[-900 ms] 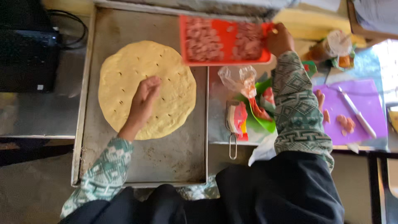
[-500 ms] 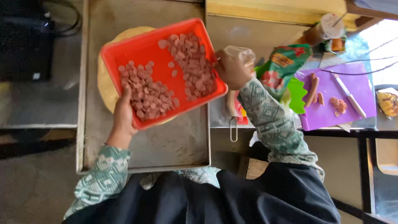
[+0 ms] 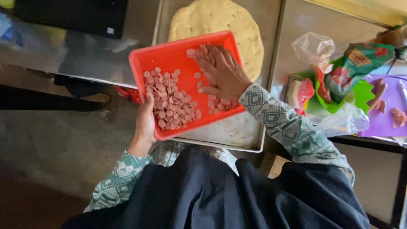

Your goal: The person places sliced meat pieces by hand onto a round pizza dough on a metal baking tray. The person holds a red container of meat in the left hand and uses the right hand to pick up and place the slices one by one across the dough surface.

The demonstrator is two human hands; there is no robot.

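My left hand (image 3: pixel 146 121) grips the near left edge of a red rectangular tray (image 3: pixel 169 57) that holds several pink round sausage slices (image 3: pixel 169 104). The tray is held tilted above the near part of a metal baking sheet (image 3: pixel 229 131). My right hand (image 3: pixel 222 72) lies inside the tray on the slices, fingers spread. Beyond the tray, a round flat disc of pale dough (image 3: pixel 216 19) pricked with small holes rests on the baking sheet, its near part hidden by the tray.
To the right lie a clear plastic bag (image 3: pixel 313 46), green and red food packets (image 3: pixel 360 59) and a purple cutting board (image 3: pixel 392 110) with pink sausage pieces. A black box (image 3: pixel 72 12) stands at the far left on the metal counter.
The tray has moved toward me and to the left. My right hand has left the tray's far edge and gone into the slices. My left hand still holds the tray.
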